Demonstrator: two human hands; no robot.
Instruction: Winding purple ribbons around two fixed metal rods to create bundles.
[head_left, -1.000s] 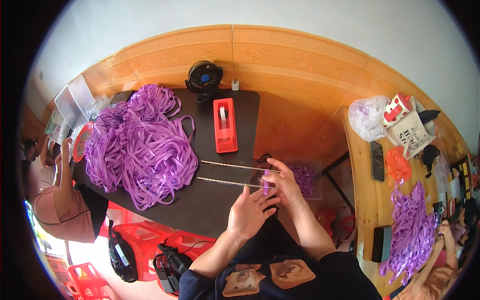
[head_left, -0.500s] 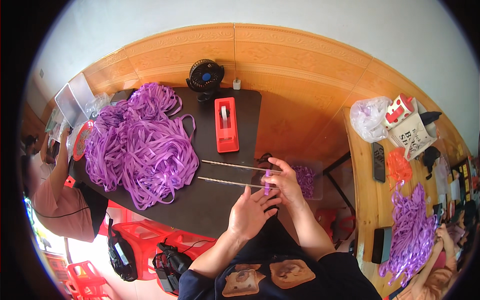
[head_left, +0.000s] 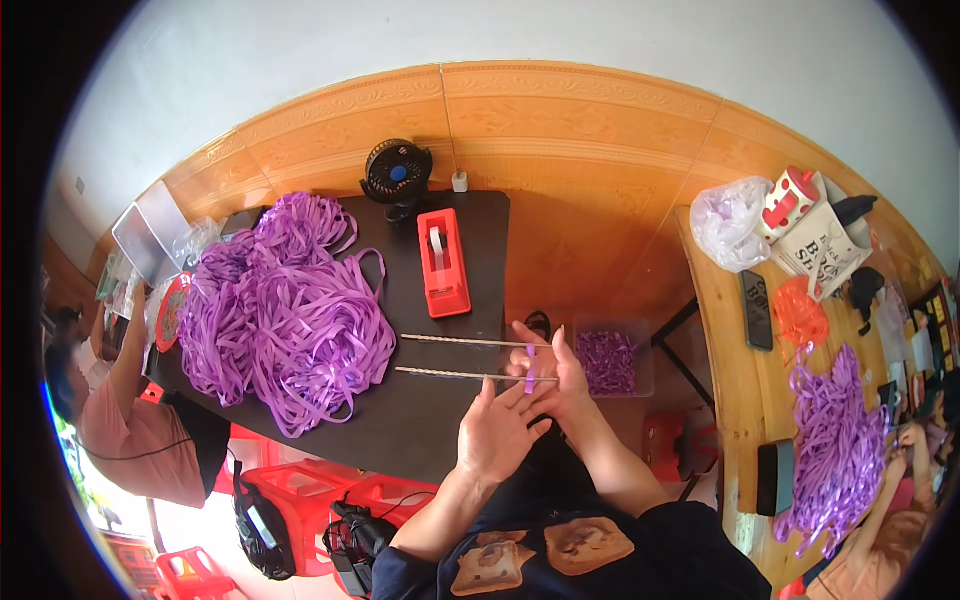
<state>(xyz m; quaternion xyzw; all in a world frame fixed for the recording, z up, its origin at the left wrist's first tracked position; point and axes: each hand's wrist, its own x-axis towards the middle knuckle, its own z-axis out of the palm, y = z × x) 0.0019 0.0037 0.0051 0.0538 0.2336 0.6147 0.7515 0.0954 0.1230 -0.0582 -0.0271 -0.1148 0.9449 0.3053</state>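
Note:
Two thin metal rods, an upper one (head_left: 465, 341) and a lower one (head_left: 450, 374), twisted at their far ends, lie side by side across the dark table's right edge. A short strip of purple ribbon (head_left: 530, 368) spans them near their right ends. My right hand (head_left: 568, 392) is at those ends, palm turned inward, thumb raised and fingers apart around the ribbon. Below the lower rod, my left hand (head_left: 495, 438) is open, palm up, its fingertips close to the right hand's and partly overlapping it.
A large heap of purple ribbon (head_left: 285, 320) covers the left of the dark table (head_left: 420, 430). Behind are a red tape dispenser (head_left: 444, 275) and a black fan (head_left: 397, 175). A clear bin (head_left: 640, 385) holds purple pieces. More ribbon (head_left: 835, 450) lies on the wooden table (head_left: 735, 400). Other people sit at both sides.
My right hand has loosened from its pinch on the ribbon and spread its fingers. The left hand stays open in nearly the same place. The view has shifted slightly.

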